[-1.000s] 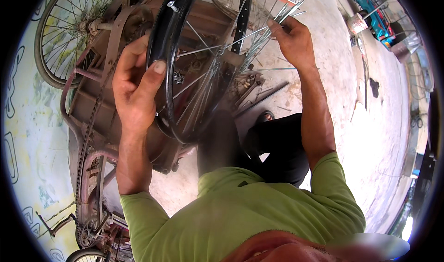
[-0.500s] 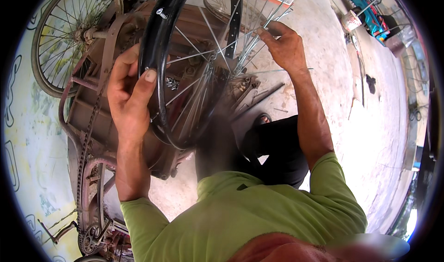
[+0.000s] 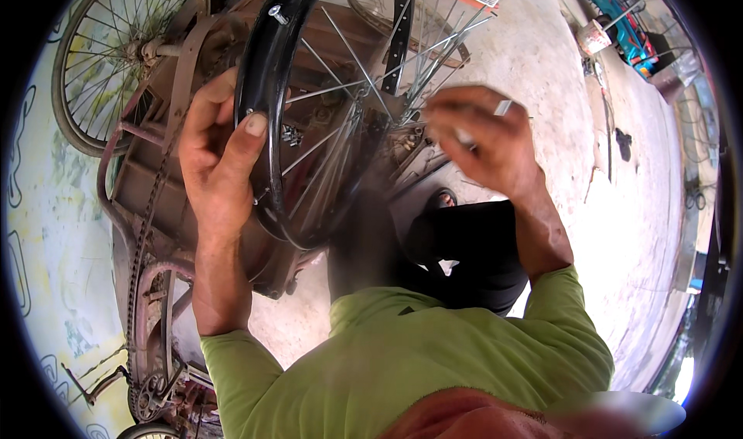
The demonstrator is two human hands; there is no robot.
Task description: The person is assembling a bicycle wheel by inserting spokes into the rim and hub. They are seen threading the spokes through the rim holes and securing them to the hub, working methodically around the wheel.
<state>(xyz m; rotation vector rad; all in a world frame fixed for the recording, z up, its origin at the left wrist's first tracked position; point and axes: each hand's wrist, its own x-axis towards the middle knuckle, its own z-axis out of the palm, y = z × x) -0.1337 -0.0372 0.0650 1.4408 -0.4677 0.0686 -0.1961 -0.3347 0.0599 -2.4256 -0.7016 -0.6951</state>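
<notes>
Black wheel rim (image 3: 267,75) is gripped by the left hand (image 3: 217,168); right hand (image 3: 484,141) beside it pinches a loose spoke (image 3: 433,52).

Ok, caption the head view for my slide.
Left hand grips a black metal bicycle rim; right hand pinches its loose silver spokes.

Left hand (image 3: 220,160) is closed around the black wheel rim (image 3: 267,75); passage to its right is barred by the loose spokes (image 3: 348,114) fanning across the rim opening. Directly behind and left of this hand stands a rusty cart frame (image 3: 155,176) with its chain (image 3: 143,238), leaving no clear way there. Right hand (image 3: 484,141), pinching a spoke end, has spokes close on its left. To its right and beyond it the concrete floor (image 3: 557,106) lies open.
</notes>
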